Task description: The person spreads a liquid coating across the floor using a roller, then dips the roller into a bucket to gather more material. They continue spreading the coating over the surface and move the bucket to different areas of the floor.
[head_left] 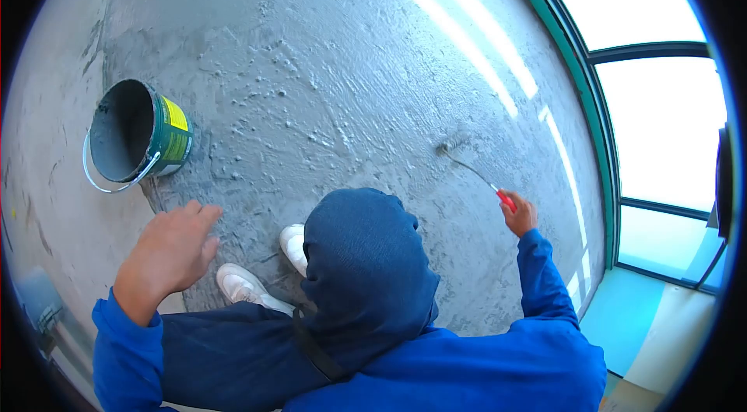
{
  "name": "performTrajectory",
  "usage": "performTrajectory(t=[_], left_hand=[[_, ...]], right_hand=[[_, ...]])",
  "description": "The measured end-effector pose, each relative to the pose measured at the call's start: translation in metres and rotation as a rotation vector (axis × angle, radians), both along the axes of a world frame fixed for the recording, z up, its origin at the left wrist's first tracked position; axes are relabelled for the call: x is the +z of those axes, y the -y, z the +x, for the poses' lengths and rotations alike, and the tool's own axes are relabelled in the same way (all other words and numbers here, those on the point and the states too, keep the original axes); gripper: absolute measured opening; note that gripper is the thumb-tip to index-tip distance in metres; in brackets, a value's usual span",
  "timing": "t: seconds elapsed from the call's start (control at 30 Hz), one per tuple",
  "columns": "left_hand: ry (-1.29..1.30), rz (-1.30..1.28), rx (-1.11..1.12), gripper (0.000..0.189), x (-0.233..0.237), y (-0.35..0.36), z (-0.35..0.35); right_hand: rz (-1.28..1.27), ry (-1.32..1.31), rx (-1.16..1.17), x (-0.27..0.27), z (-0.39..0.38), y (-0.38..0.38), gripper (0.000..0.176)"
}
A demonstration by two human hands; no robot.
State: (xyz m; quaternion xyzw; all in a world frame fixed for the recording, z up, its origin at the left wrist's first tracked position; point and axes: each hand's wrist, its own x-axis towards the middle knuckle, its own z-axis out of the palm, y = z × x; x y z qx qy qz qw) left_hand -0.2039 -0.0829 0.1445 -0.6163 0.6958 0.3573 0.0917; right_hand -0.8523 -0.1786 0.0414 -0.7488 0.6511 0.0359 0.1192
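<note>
The right hand (520,216) has its grip closed round the red handle of a roller (476,174), whose head lies on the wet grey floor (350,62), well ahead of the white shoes (245,284). The left hand (171,248) hovers with its grip wide, holding nothing, near a green bucket (173,136).

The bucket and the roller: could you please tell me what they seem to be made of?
The bucket looks like plastic or painted metal: glossy green wall, yellow label, grey smears inside; its thin bail gleams like wire. The roller in the right hand has a thin, metal-looking rod and a shiny red grip, probably plastic; its sleeve is coated grey, so I cannot tell.
</note>
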Motion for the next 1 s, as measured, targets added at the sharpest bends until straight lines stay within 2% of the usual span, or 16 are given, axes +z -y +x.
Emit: performTrajectory(t=[0.13,0.27,0.57,0.83,1.0], left_hand=[[-0.002,-0.015,-0.007,0.037,0.001,0.000,0.003],[-0.016,-0.029,-0.020,0.037,-0.001,-0.002,0.006],[0.003,-0.040,-0.006,0.037,0.002,-0.009,0.018],[-0.039,0.000,-0.012,0.037,-0.009,-0.003,0.033],[-0.066,0.021,0.032,0.036,-0.023,-0.002,0.047]], right_hand=[[-0.050,0.024,0.006,-0.010,0.008,-0.029,0.031],[-0.106,0.063,0.033,-0.035,0.045,0.002,0.031],[-0.210,0.157,0.267,-0.059,0.201,0.161,0.029],[-0.234,0.085,0.374,-0.076,0.360,0.314,0.030],[-0.243,-0.028,0.437,-0.043,0.454,0.379,0.031]])
